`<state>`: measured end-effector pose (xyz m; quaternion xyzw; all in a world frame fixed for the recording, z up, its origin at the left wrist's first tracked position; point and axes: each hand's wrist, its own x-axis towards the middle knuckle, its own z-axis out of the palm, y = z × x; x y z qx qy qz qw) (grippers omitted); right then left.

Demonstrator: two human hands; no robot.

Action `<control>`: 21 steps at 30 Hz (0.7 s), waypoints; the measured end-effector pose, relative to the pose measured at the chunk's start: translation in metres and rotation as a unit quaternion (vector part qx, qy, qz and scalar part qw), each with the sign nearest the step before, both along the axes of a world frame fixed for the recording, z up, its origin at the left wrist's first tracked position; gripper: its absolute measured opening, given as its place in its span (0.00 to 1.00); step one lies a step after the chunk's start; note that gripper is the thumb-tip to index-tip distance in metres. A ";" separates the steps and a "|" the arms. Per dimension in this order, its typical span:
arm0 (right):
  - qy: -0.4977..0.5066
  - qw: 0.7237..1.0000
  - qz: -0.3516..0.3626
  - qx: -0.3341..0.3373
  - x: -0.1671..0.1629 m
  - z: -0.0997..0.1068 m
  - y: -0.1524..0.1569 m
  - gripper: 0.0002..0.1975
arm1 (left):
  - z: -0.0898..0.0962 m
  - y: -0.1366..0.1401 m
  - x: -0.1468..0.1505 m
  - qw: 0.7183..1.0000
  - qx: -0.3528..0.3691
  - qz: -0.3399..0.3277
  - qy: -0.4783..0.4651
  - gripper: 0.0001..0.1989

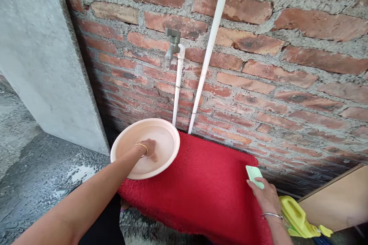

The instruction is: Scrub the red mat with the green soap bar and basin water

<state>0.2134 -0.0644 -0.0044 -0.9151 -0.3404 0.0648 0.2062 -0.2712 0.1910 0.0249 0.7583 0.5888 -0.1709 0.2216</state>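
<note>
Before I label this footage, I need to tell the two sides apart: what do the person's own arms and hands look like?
The left arm and right arm show no sleeves, and both hands are ungloved. The left hand has slim gold-coloured bangles at the wrist; the right hand has one silver-coloured bangle.

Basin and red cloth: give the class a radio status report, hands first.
Left hand dipped in water inside basin. Right hand gripping flat green object at edge of red cloth. Yellow jug near that hand, not between the two.
</note>
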 end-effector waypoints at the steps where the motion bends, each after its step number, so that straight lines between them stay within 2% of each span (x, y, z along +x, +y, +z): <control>1: 0.009 1.000 0.018 0.017 -0.014 -0.001 0.009 0.25 | 0.002 -0.001 0.001 1.000 -0.003 -0.002 0.006 0.43; 7: 0.050 0.976 0.180 0.113 -0.133 0.000 0.081 0.17 | 0.005 -0.004 0.001 1.000 -0.018 -0.006 0.025 0.43; 10: 0.051 0.952 0.282 0.110 -0.194 0.002 0.111 0.11 | 0.000 -0.003 -0.002 1.000 -0.011 -0.008 0.025 0.44; 13: 0.020 0.930 0.360 0.072 -0.234 0.002 0.129 0.12 | -0.005 -0.001 -0.005 1.000 -0.006 -0.015 0.025 0.44; 15: 0.006 0.921 0.388 0.041 -0.240 0.002 0.135 0.14 | -0.007 0.000 -0.006 1.000 -0.006 -0.020 0.020 0.44; 17: 0.007 0.923 0.384 0.018 -0.228 0.002 0.135 0.15 | -0.007 0.001 -0.007 1.000 -0.007 -0.023 0.019 0.44; 21: 0.005 0.950 0.312 0.002 -0.158 0.011 0.121 0.12 | -0.006 0.001 -0.006 0.999 -0.012 -0.023 0.027 0.43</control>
